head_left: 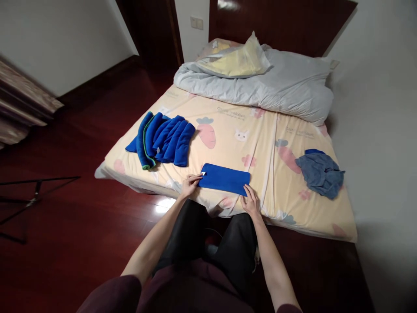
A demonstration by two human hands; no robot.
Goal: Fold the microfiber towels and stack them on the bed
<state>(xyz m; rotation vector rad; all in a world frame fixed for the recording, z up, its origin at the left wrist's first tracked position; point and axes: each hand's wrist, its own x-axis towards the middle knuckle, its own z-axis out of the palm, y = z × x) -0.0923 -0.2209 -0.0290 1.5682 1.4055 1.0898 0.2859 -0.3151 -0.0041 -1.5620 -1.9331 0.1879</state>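
A blue cloth (224, 178), folded into a flat rectangle, lies near the front edge of the bed (224, 148). At its left end, by a small white tag, my left hand (190, 184) has its fingers closed on the cloth's edge. My right hand (250, 201) touches the lower right corner of the same cloth, its fingers somewhat spread. To the left lie several rolled blue cloths (172, 139) side by side, with a green-edged roll (142, 141) at their left end.
A crumpled grey-blue cloth (321, 173) lies on the bed's right side. A grey quilt (254, 87) and a yellowish pillow (243, 61) are at the head end. A black metal stand (32, 200) is on the floor at the left.
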